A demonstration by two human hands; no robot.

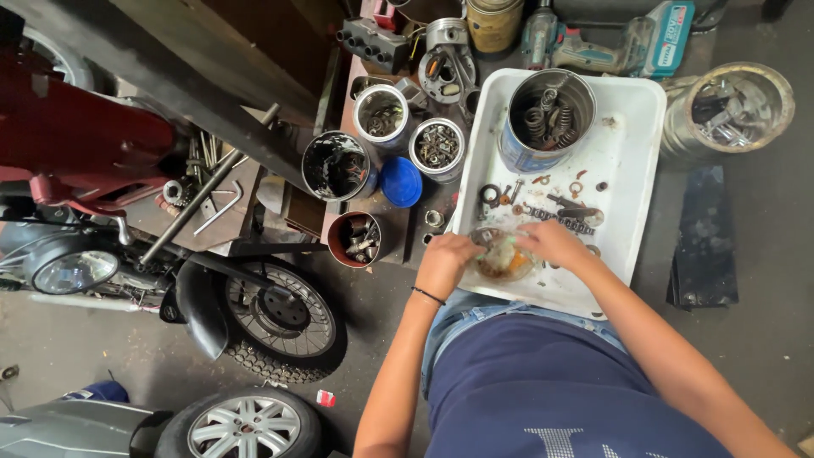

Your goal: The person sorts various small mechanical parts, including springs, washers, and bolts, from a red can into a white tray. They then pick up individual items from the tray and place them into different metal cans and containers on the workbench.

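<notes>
Head view looks straight down on a cluttered workshop bench. The left hand (447, 259) sits at the near-left edge of a white tray (632, 127), its fingers curled inward with the knuckles up, gripping the left side of a small clear bowl (504, 259). The right hand (551, 242) comes in from the other side, fingers bent and bunched together over the bowl's right rim, pressing a pale, greenish wad (502, 251) down into it; whether that wad is a cloth or a sponge cannot be told. The two hands are close together, meeting over the bowl, each closed on it rather than spread.

The bowl rests on the tray floor near its front edge. It looks glassy, with an orange-brown, rusty residue inside and the pale wad covering much of its middle.

Just beyond the hands, loose small parts (543, 199) lie scattered on the tray: washers, bolts, a short length of chain. Farther back on the tray stands a metal can (549, 119) holding coil springs. To the left of the tray, off it, stand several open tins of bolts and nuts (437, 146) and a blue lid (400, 181).
</notes>
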